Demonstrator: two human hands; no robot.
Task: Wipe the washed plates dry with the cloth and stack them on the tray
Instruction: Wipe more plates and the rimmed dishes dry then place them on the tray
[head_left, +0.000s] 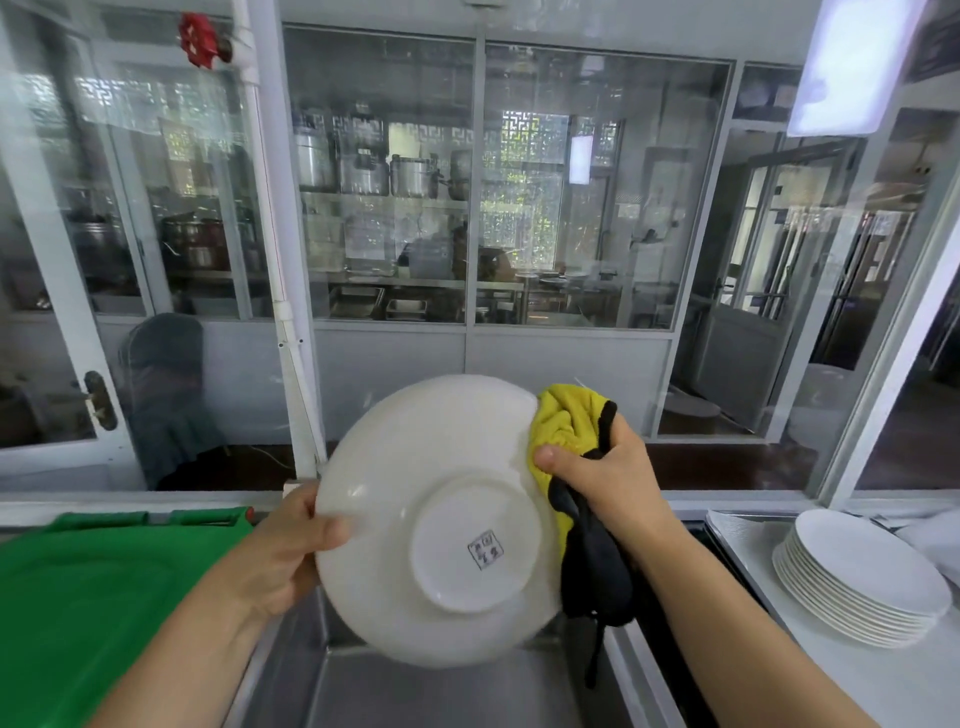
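A white plate (415, 467) is held up on edge over the sink, its underside with a stamped mark facing me. My left hand (291, 545) grips its left rim, thumb on the back. My right hand (602, 478) holds a yellow and black cloth (563, 423) bunched against the plate's right rim, thumb pressing the yellow part; a black end hangs below the hand. A stack of several white plates (862, 577) sits on a metal tray (737, 530) at the right.
A steel sink (415, 696) lies below the plate. A green plastic lid or crate (93, 597) fills the left side. A white pipe (291, 364) stands behind the plate. Glass partition walls run across the back.
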